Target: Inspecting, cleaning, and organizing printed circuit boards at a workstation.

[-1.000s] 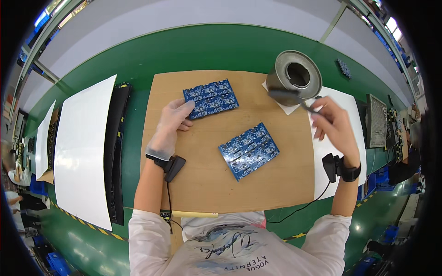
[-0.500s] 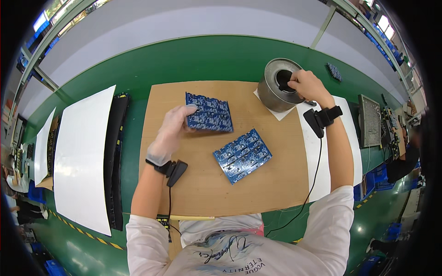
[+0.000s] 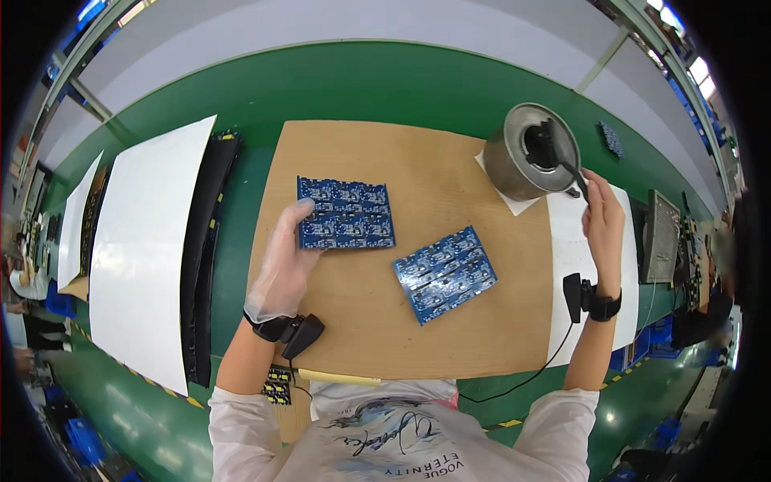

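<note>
My left hand (image 3: 287, 261), in a thin clear glove, grips the left edge of a blue circuit board panel (image 3: 347, 215) covered with small parts, thumb on its face. The fingers behind the panel are hidden. A second, similar blue panel (image 3: 446, 275) lies tilted on the brown board to its right. My bare right hand (image 3: 602, 218) is closed round the handle of a black brush (image 3: 571, 169). The brush head is over the opening of a round metal can (image 3: 518, 163); whether it touches the can I cannot tell.
A brown board (image 3: 337, 337) covers the middle of the green table (image 3: 385, 84). Beneath the can is a white sheet (image 3: 519, 206). White panels stand on the left, one large (image 3: 148, 257). Another blue board (image 3: 610, 140) lies at the far right, near a grey framed filter (image 3: 662, 233).
My right hand has moved from the can's opening toward me and right, now on the brush handle. The left-hand panel has turned to face up more squarely. The whole view has shifted slightly.
</note>
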Demonstrator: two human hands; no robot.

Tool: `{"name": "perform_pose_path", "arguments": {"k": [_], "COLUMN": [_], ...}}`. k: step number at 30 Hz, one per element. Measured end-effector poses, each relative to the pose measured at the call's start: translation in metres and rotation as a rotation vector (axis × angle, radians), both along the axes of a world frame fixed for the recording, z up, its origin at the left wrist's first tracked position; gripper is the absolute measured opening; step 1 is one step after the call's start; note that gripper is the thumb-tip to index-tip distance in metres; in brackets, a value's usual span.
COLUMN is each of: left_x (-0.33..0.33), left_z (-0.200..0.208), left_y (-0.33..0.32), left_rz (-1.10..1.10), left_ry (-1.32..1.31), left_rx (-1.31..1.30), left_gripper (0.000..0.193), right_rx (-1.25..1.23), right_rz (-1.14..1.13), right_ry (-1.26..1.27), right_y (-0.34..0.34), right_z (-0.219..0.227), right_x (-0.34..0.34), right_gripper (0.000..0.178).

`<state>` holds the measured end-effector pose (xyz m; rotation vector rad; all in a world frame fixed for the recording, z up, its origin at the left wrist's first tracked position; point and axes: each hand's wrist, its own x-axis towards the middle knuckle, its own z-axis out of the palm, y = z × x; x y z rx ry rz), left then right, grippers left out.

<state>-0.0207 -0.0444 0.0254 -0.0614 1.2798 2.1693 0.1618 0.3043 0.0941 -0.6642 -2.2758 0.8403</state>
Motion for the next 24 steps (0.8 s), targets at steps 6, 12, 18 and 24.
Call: {"name": "perform_pose_path", "arguments": {"k": [6,12,18,24], "left_x": [0.011,0.018,0.019,0.016], "left_z": [0.004,0.012,-0.015,-0.018], "left_y": [-0.006,-0.008,-0.016,-0.021], "left_rz": [-0.001,-0.097,-0.078,-0.071], "left_ry": [-0.172,-0.299,-0.311,-0.329], "left_rx": [0.106,0.199,0.328,0.404], "left_gripper": [0.040,0.042,0.041,0.041], "right_rx": [0.282,0.420,0.463,0.502], "right_rz": [-0.037,-0.077,-0.137,-0.114], "right_ry": [-0.092,-0.063,-0.254,-0.184], "right_y": [0.001,-0.001,-0.018,-0.026], "right_z": [-0.019,-0.029,-0.031,-0.041], "right_x": [-0.001,-0.007,-0.004,-0.006], "right_gripper": [0.028,0.029,0.030,0.031]}}
